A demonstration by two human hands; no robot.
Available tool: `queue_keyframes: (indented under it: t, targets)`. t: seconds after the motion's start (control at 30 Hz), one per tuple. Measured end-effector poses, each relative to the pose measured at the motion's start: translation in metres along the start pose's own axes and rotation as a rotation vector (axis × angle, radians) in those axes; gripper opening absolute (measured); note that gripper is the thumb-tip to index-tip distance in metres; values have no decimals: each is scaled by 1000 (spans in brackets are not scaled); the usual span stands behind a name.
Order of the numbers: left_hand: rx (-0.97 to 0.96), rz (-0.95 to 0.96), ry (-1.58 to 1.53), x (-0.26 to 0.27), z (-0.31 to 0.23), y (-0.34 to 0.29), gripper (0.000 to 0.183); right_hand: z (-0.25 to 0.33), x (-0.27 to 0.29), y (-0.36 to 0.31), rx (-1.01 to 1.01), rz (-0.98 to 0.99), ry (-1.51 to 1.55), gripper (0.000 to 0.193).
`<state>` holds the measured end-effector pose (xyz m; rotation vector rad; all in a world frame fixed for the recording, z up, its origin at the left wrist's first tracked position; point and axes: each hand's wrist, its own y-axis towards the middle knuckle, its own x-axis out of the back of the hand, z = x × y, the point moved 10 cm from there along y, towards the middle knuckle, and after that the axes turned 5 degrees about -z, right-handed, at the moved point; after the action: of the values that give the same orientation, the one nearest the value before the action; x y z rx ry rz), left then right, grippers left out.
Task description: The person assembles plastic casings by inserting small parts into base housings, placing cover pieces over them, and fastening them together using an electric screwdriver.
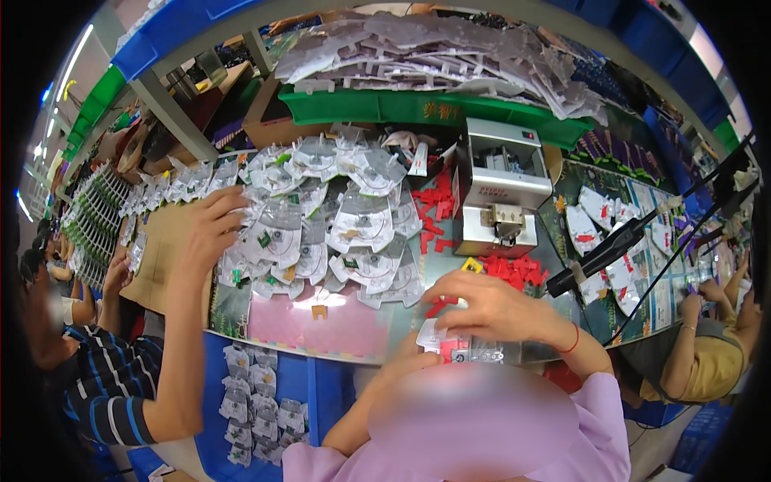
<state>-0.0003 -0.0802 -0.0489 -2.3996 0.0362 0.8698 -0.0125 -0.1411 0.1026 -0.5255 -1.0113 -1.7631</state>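
Low in the head view, at the table's near edge, my left hand (401, 363) is closed on a clear and white plastic part (431, 336) with a red piece on it. My right hand (498, 309) curves over that part from the right, fingers bent and tips drawn together at its upper side. What those fingertips pinch is hidden. Loose red plastic pieces (514, 269) lie just beyond my right hand. A small brown piece (320, 312) rests on the pink mat (321, 333), left of my hands.
Layered clear plastic parts (293, 225) cover the table ahead-left; a co-worker's hand (215, 225) reaches there. A grey-white machine (502, 177) stands ahead. Behind it, a green tray (353, 106) holds stacked clear sheets. A black jointed arm (602, 257) juts in from the right. A blue bin (210, 402) sits below left.
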Motion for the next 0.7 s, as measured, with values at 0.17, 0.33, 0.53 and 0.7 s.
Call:
queue_keyframes:
  t: [0.17,0.33,0.53,0.7]
  targets:
    - [6,-42,-52,18,11,-3,57,-19,72,26,-57,-187,-189,28]
    - [49,-27,-77,17,16,-4,57,-38,140,40,-74,-421,-405,31]
    - [44,-39,-68,21,21,-6,55,-79,193,38,-221,-546,-555,23]
    - [35,-68,-26,30,24,-7,53,-106,241,10,-381,-575,-854,26]
